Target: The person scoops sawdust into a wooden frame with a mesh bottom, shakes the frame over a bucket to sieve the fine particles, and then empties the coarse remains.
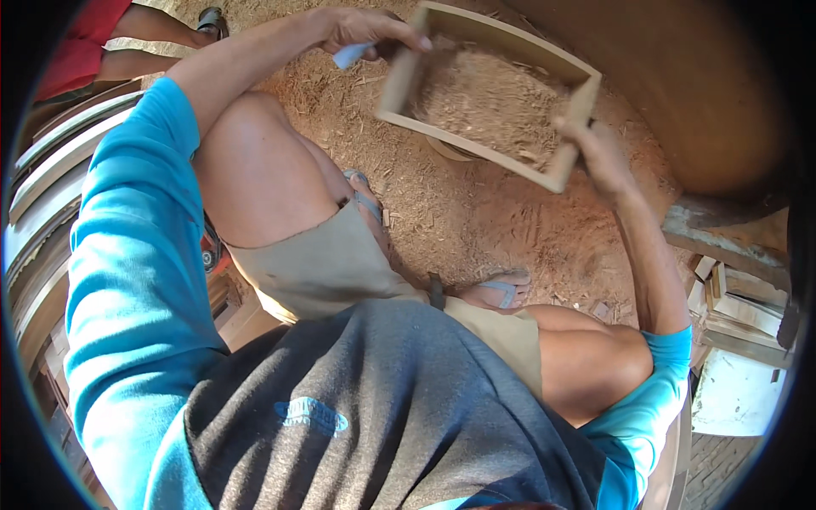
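A rectangular wooden box [482,151] is held up off the ground between my two hands, slightly tilted. Inside it lies a layer of brown wood shavings and sawdust [484,95], smeared by motion; whether the bottom is solid or mesh, I cannot tell. My left hand [374,32] grips the box's left end wall, thumb over the rim. A small pale blue piece [350,56] sticks out below that hand; its kind is not clear. The right end wall is in my right hand [599,157], fingers closed over its edge. Part of a round rim [449,150] shows beneath the box.
Sawdust and shavings cover the reddish ground [425,229] around my sandalled feet. Stacked boards [64,170] stand at the left, wood offcuts [739,306] at the right. A large brown surface [680,76] rises at the far right. Another person's legs [144,42] show at the far left.
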`<state>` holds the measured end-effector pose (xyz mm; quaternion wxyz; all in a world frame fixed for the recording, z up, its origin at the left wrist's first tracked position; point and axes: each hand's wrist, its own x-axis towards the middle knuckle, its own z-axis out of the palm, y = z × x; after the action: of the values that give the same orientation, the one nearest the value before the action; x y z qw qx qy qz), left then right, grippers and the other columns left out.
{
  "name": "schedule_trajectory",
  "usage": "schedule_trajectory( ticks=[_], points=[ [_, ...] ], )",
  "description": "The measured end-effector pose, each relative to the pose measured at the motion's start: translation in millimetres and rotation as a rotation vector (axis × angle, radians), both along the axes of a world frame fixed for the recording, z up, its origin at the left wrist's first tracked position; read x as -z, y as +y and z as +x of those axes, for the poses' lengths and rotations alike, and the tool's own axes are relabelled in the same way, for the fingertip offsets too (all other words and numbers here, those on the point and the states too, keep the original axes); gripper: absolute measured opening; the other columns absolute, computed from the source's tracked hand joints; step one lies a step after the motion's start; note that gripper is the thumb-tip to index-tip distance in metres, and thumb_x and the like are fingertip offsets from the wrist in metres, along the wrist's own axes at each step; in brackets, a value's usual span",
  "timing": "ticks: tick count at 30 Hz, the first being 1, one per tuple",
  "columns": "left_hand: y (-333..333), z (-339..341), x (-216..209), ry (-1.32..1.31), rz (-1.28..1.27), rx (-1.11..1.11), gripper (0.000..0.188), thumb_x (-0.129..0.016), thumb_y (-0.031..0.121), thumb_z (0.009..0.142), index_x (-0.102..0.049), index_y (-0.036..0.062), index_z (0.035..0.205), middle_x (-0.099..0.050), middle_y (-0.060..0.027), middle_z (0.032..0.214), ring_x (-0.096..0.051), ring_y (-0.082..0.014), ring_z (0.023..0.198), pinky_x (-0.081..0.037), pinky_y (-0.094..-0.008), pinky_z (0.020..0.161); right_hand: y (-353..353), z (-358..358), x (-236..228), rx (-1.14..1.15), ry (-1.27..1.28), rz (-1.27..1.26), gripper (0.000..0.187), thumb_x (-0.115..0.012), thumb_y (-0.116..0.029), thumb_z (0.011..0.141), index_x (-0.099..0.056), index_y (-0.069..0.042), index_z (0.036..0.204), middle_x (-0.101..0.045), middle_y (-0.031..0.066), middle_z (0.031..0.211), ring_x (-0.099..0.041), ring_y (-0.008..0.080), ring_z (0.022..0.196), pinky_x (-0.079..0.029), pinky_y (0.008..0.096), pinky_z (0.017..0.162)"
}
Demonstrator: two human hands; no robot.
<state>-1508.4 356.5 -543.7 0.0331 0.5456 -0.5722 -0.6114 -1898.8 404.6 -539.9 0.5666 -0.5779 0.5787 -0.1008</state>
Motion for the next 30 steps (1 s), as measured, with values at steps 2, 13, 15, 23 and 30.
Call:
schedule_trajectory(
  ticks=[2, 13, 15, 23, 30],
  points=[
    [-1, 1, 6, 0.024, 0.011, -0.076, 0.086, -0.074, 0.062, 0.074, -0.056, -0.0021, 0.128, -0.064, -0.0103, 0.094, -0.054, -0.0064, 0.064, -0.04, -0.0157, 0.046, 0, 2, 2, -0.078, -0.155, 0.05, 0.062, -0.063, -0.052, 0.088, -0.056, 0.004, 0.113, -0.061, 0.0096, 0.097, -0.061, 0.0219, 0.088, -0.049, 0.0332, 0.08],
    [10, -32, -13, -0.045, 0.014, -0.096, 0.095, -0.074, 0.071, 0.069, -0.055, -0.0024, 0.126, -0.059, -0.016, 0.106, -0.057, -0.0231, 0.099, -0.045, -0.0316, 0.078, 7, -6, 22, 0.119, -0.311, 0.171, 0.051, -0.061, -0.049, 0.088, -0.059, 0.0, 0.104, -0.062, 0.0141, 0.098, -0.063, 0.0199, 0.087, -0.052, 0.0349, 0.076],
    [8, -34, -13, -0.11, 0.074, 0.045, 0.094, -0.074, 0.069, 0.07, -0.054, -0.0028, 0.127, -0.058, -0.0169, 0.105, -0.057, -0.024, 0.099, -0.045, -0.0317, 0.079, -5, -25, 33, 0.206, -0.246, 0.174, 0.049, -0.061, -0.048, 0.088, -0.059, -0.001, 0.104, -0.061, 0.0116, 0.094, -0.062, 0.0181, 0.086, -0.052, 0.0347, 0.075],
    [5, -26, -22, -0.134, 0.041, 0.078, 0.095, -0.068, 0.069, 0.076, -0.051, -0.0051, 0.133, -0.061, -0.0183, 0.104, -0.066, -0.0231, 0.089, -0.053, -0.0268, 0.07, -3, -16, 31, 0.218, -0.345, 0.191, 0.046, -0.061, -0.046, 0.09, -0.06, -0.001, 0.1, -0.062, 0.0105, 0.09, -0.061, 0.0178, 0.083, -0.052, 0.0347, 0.072],
    [12, -35, -15, -0.078, 0.002, -0.126, 0.063, -0.074, 0.063, 0.077, -0.068, 0.0085, 0.108, -0.065, -0.0035, 0.083, -0.055, -0.0062, 0.067, -0.039, -0.0182, 0.051, 7, -10, 13, 0.057, -0.247, 0.189, 0.05, -0.062, -0.045, 0.09, -0.061, 0.001, 0.107, -0.065, 0.0108, 0.096, -0.066, 0.0194, 0.087, -0.054, 0.0334, 0.075]
  ],
)
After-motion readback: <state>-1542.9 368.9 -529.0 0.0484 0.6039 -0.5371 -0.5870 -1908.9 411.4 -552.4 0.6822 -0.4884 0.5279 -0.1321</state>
